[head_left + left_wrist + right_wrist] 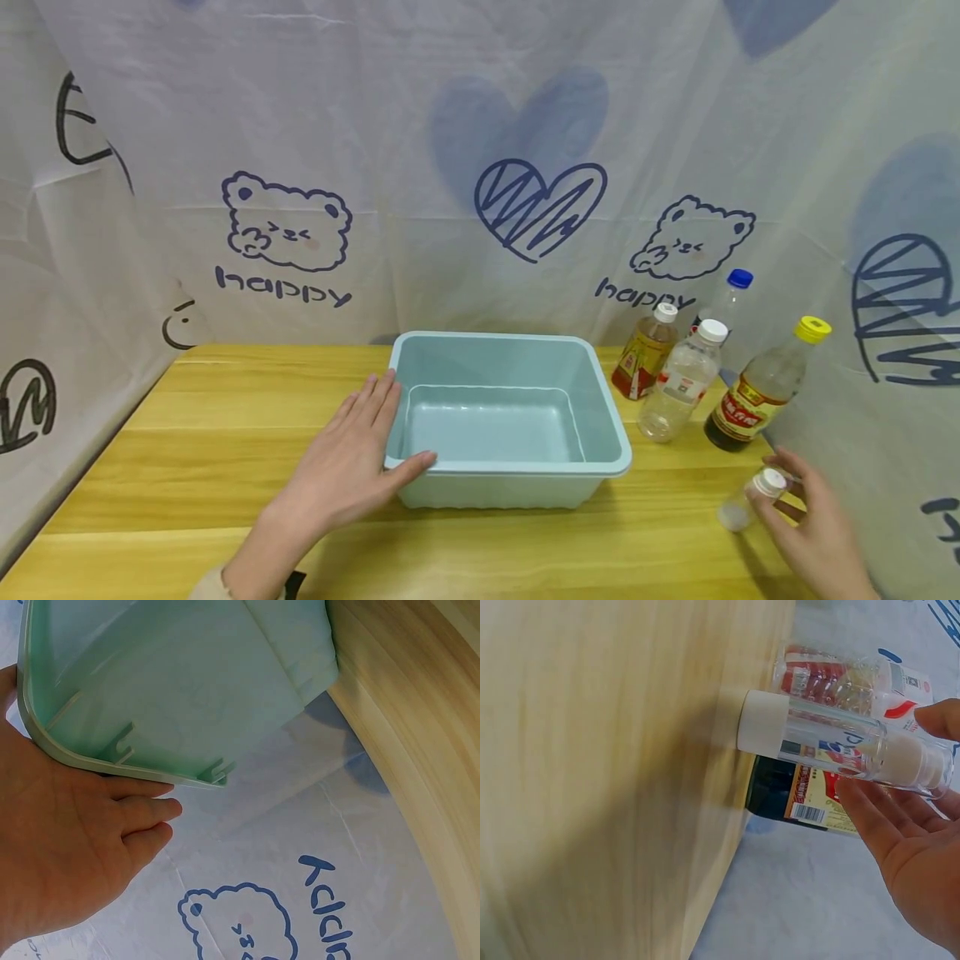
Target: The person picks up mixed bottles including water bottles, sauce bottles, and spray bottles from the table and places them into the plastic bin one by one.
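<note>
Resting flat and spread, the left hand touches the bin rim; the right hand pinches a small bottle.

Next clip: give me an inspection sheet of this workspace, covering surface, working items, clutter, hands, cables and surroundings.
Surface: wooden table, light planks.
Working items: light blue plastic tub, nothing in it; small clear bottle with a white cap, at the table's right front.
Clutter: four upright bottles right of the tub: amber bottle, clear bottle, dark sauce bottle with a yellow cap, blue-capped bottle behind.
Hands: left hand lies flat against the tub's left front corner, thumb on the rim; right hand holds the small clear bottle in its fingers.
Cables: nothing seen.
Surroundings: white cloth backdrop printed with bears, hearts and "happy".
</note>
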{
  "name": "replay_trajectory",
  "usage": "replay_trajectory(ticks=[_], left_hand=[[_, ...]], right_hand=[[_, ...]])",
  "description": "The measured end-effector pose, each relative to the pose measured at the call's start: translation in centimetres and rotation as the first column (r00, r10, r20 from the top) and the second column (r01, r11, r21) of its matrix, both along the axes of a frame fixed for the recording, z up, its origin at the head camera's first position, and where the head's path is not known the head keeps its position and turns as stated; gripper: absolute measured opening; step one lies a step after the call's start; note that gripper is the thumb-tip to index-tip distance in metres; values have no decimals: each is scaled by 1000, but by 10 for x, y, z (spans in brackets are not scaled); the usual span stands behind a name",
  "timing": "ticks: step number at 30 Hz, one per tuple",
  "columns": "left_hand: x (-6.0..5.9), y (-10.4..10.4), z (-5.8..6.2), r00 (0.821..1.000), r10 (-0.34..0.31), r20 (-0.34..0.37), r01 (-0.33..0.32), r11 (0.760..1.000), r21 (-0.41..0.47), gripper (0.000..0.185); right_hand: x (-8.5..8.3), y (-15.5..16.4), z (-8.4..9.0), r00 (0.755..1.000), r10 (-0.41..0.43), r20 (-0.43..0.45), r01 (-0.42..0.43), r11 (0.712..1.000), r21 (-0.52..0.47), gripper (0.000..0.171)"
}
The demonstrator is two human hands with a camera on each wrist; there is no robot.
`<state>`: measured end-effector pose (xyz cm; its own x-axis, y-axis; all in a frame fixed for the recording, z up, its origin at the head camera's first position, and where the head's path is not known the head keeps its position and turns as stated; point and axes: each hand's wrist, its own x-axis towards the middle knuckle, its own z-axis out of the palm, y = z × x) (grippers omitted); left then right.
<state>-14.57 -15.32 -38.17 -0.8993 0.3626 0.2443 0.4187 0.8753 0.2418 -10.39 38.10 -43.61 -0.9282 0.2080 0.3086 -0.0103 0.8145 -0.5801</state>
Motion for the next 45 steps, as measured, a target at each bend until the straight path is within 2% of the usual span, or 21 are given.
replay_trajectory(ticks=[7,12,26,38,45], left_hand=[[-1,0,-1,1000,3,7,-3,1000,-1,107],[1,0,1,1000,1,-10,-1,1000,3,105],[1,0,1,1000,3,-2,-3,1000,3,105],[-1,-1,0,1000,8,23,-8,1000,8,108],[1,-1,1,1000,-3,8,2,1000,14,106]], right_hand=[[2,-2,-4,1000,-7,18,7,1000,4,52],[1,-3,-3,999,-16,39,16,1000,-5,52],[0,-5,-2,999,-8,34,7,1000,4,52],[1,-11,2,997,13,-72,-15,1000,-25,53],[-1,-20,11,996,11,-87,-14,999,-34,52]])
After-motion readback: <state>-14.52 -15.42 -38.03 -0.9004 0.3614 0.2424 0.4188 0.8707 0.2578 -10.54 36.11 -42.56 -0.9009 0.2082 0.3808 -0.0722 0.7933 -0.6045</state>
